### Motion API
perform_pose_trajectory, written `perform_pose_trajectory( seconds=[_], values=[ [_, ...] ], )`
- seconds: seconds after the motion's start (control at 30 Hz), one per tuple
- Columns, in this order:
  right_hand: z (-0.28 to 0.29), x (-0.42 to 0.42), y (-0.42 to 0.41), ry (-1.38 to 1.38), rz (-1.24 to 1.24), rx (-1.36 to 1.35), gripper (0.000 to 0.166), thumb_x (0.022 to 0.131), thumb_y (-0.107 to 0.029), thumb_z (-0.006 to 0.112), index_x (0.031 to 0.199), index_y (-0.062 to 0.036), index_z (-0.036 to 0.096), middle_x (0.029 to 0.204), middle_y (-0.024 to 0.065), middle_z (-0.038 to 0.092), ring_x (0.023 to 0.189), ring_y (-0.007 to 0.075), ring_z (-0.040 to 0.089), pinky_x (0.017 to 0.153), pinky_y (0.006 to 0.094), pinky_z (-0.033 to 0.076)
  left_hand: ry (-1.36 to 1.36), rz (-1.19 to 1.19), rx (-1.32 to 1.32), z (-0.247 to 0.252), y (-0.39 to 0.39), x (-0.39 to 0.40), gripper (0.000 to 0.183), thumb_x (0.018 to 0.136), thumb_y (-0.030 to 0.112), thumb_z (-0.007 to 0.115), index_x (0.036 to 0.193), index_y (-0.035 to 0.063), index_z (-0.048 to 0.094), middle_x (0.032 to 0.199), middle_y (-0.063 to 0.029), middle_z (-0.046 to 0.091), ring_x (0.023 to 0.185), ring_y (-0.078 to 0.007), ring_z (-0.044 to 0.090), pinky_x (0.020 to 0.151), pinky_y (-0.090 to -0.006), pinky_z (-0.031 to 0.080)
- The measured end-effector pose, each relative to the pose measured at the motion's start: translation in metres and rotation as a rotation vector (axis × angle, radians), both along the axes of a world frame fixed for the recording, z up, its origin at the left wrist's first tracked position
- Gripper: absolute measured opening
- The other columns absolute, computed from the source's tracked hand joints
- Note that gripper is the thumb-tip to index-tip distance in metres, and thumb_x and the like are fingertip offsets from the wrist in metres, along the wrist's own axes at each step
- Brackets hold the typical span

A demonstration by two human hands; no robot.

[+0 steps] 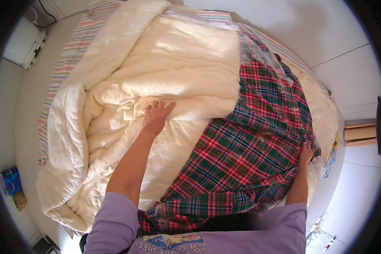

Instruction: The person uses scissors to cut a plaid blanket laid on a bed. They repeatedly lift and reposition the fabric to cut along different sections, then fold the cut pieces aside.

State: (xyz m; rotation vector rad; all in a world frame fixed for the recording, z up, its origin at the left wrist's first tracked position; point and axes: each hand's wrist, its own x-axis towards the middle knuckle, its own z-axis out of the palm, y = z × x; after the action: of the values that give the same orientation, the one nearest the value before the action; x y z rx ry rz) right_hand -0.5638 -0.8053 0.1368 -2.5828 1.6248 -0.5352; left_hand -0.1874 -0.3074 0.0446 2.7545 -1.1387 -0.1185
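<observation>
A thick cream cotton quilt filling (190, 76) is spread before me, its left side folded over in a long padded roll (66, 133). My left hand (157, 116) rests on the rumpled middle of this filling, fingers apart and pressing down. To the right, a red, green and blue plaid cloth (241, 149) lies partly under the filling, with white fluff clinging to its upper part. Its right edge is pinched in the curled fingers of my right hand (305, 154). The cloth's near side bunches up against my body.
Beneath everything is a striped sheet (73, 47), showing along the left and far edges. Another cream layer (320, 101) shows at right. A white appliance or container (22, 43) stands at the upper left, a blue package (12, 181) at the left. Wires (317, 228) lie lower right.
</observation>
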Motion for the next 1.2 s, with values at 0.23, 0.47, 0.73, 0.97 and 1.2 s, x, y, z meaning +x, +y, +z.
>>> perform_pose_trajectory(
  seconds=[0.23,0.47,0.73,0.97,1.2],
  values=[
    [0.05,0.104,0.158,0.092,0.663,-0.172,0.046,0.074,-0.022,0.063,0.112,-0.0012,0.049,0.114,0.0198,0.049,0.106,0.0354,0.045,0.091,0.0433,0.034,0.107,-0.126,-0.132,0.011,0.068,-0.09,0.061,0.076,0.028,0.059,0.13,0.0127,0.035,0.135,-0.0143,0.03,0.124,-0.0298,0.028,0.098,-0.056,0.024],
    [0.023,0.099,0.394,0.795,1.649,1.096,0.08,0.066,-0.048,0.068,0.129,-0.0091,0.038,0.132,0.0173,0.035,0.125,0.0323,0.029,0.102,0.0533,0.019,0.621,-0.617,-0.027,0.02,0.21,-0.24,0.073,0.07,0.031,0.061,0.133,0.0096,0.031,0.141,-0.0167,0.019,0.131,-0.0315,0.017,0.101,-0.0547,0.018],
    [-0.007,0.083,0.434,1.055,1.623,0.795,0.052,0.07,-0.015,0.059,0.12,-0.0078,0.046,0.102,0.0131,0.053,0.099,0.0285,0.049,0.085,0.0466,0.035,0.738,-0.507,-0.066,-0.011,0.205,-0.267,0.065,0.077,0.029,0.056,0.134,0.0132,0.03,0.142,-0.0082,0.021,0.132,-0.0222,0.019,0.103,-0.0416,0.022],
    [-0.015,0.09,0.454,1.018,1.43,0.701,0.032,0.066,-0.005,0.057,0.098,-0.0071,0.055,0.092,0.0105,0.054,0.091,0.0268,0.051,0.082,0.0426,0.037,0.67,-0.418,-0.075,-0.016,0.203,-0.278,0.058,0.075,0.021,0.053,0.13,0.0151,0.037,0.142,-0.0055,0.023,0.131,-0.0207,0.02,0.105,-0.0397,0.021],
    [0.055,0.087,0.467,0.76,1.381,0.771,0.018,0.06,-0.003,0.061,0.078,-0.0088,0.061,0.088,0.006,0.054,0.096,0.0248,0.049,0.094,0.0529,0.026,0.924,0.206,-0.106,0.064,0.224,-0.303,0.06,0.077,0.026,0.056,0.131,0.0085,0.034,0.139,-0.0157,0.025,0.129,-0.0277,0.024,0.103,-0.0442,0.022]
  ],
)
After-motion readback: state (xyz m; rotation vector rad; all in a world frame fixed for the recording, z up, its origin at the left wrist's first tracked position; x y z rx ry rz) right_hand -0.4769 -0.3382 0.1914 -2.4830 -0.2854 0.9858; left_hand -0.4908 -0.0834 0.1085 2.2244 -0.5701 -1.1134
